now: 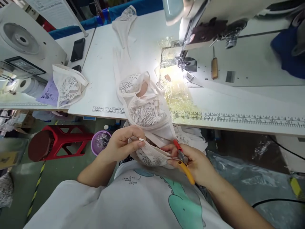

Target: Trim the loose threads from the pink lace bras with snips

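Observation:
My left hand point(124, 141) pinches the edge of a pale lace garment point(145, 108) that hangs from the white sewing table point(102, 73) into my lap. My right hand point(193, 162) grips small thread snips point(182, 156) with one red and one yellow handle. Their blades sit at the lace edge between my two hands. The rest of the garment trails up the table towards the far edge. The sewing machine point(190, 41) stands to the right, with its lamp lighting the needle plate.
A second lace piece point(68, 87) lies on the left table beside tape rolls point(30, 86) and a phone point(77, 49). An awl point(214, 65) rests on the machine bed. A red stool point(59, 141) and purple bowl point(100, 141) stand on the floor at left.

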A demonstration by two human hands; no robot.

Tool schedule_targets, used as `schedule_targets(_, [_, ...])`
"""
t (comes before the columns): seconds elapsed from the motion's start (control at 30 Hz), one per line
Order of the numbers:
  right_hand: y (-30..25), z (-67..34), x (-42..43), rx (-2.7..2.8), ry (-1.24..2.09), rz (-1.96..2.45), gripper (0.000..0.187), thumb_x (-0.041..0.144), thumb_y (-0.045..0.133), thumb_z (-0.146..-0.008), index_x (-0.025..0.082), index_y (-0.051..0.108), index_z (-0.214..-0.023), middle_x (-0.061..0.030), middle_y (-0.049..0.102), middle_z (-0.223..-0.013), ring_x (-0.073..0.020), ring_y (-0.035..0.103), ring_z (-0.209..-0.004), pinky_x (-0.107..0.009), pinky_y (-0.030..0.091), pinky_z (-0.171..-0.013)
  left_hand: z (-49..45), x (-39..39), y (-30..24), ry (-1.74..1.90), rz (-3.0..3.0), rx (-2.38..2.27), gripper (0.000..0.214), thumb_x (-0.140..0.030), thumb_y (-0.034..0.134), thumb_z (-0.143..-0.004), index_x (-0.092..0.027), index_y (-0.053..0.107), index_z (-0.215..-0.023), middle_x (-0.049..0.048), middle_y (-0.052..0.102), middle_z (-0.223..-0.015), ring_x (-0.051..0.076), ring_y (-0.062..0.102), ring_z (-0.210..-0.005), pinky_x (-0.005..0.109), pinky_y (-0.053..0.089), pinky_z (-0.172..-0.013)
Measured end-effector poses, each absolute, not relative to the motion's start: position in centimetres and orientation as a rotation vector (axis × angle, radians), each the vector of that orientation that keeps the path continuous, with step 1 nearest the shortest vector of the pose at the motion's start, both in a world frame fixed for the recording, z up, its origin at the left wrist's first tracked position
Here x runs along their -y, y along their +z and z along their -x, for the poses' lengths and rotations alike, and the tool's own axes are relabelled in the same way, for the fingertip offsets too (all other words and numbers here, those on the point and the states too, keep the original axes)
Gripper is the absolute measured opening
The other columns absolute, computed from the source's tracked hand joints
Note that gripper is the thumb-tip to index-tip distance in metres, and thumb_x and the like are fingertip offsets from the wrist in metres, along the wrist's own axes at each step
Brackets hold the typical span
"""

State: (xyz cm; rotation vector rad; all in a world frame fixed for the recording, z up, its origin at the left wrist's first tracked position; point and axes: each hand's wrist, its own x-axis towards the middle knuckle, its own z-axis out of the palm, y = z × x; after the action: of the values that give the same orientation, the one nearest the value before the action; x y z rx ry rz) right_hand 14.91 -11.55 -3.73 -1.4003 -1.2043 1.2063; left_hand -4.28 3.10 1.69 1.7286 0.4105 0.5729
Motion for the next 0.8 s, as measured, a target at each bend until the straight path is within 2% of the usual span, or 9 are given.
schedule_targets(0.07, [-3.8, -15.0, 11.6, 1.178, 1.247, 1.39, 0.02, 0.034, 0.065, -0.077, 0.021, 0.053, -0.068, -0.0058, 0.07, -0.09, -0.0214, 0.065, -0.079, -0.031, 0.054, -0.067, 4.4, -3.1, 1.7, 0.553, -1.728, -0.389, 0.005, -0.016, 0.059, -0.083, -0.017, 0.062, -0.085, 0.0049, 0.062, -0.074, 0.016, 0.058, -0.072, 0.031, 0.047, -0.067])
schedule_targets(0.17, [-3.8, -15.0, 11.6, 1.133, 1.261, 1.417, 0.029, 0.04, 0.069, -0.072, 0.021, 0.05, -0.063, -0.0042, 0.068, -0.078, -0.0203, 0.063, -0.07, -0.031, 0.054, -0.063, 4.4, -3.1, 1.9, 0.547, -1.718, -0.342, 0.005, -0.016, 0.058, -0.083, -0.016, 0.063, -0.085, 0.0051, 0.062, -0.071, 0.016, 0.059, -0.069, 0.03, 0.049, -0.065])
schedule_targets(0.33, [-3.7, -14.9, 11.4, 1.137, 1.287, 1.402, 0.033, 0.043, 0.069, -0.073, 0.02, 0.048, -0.06, -0.0055, 0.066, -0.077, -0.0195, 0.062, -0.069, -0.029, 0.051, -0.059, 4.0, -3.0, 2.1, 0.556, -1.692, -0.264, 0.006, -0.012, 0.057, -0.083, -0.014, 0.063, -0.085, 0.0058, 0.063, -0.071, 0.016, 0.059, -0.067, 0.029, 0.049, -0.062])
schedule_targets(0.43, [-3.9, -14.8, 11.5, 1.141, 1.249, 1.393, 0.031, 0.039, 0.068, -0.074, 0.02, 0.048, -0.062, -0.0054, 0.066, -0.075, -0.0183, 0.06, -0.066, -0.028, 0.049, -0.057, 3.8, -2.9, 2.2, 0.558, -1.678, -0.262, 0.006, -0.012, 0.057, -0.083, -0.014, 0.062, -0.085, 0.0052, 0.061, -0.071, 0.015, 0.058, -0.066, 0.028, 0.049, -0.061])
schedule_targets(0.63, [-4.9, -14.7, 12.2, 1.126, 1.138, 1.321, 0.016, 0.018, 0.064, -0.074, 0.021, 0.049, -0.07, -0.0032, 0.065, -0.079, -0.0173, 0.06, -0.069, -0.026, 0.048, -0.059, 4.4, -3.0, 2.0, 0.63, -1.817, -0.381, 0.006, -0.012, 0.059, -0.083, -0.016, 0.06, -0.087, 0.0029, 0.059, -0.072, 0.012, 0.055, -0.068, 0.024, 0.046, -0.061])
schedule_targets(0.8, [-5.2, -14.5, 12.4, 1.125, 1.071, 1.331, 0.011, 0.015, 0.063, -0.074, 0.021, 0.055, -0.078, -0.0024, 0.065, -0.079, -0.0161, 0.059, -0.068, -0.025, 0.048, -0.058, 4.6, -3.2, 1.9, 0.587, -1.92, -0.395, 0.026, -0.017, 0.073, -0.073, -0.016, 0.06, -0.095, 0.0042, 0.06, -0.082, 0.014, 0.056, -0.076, 0.024, 0.046, -0.066])
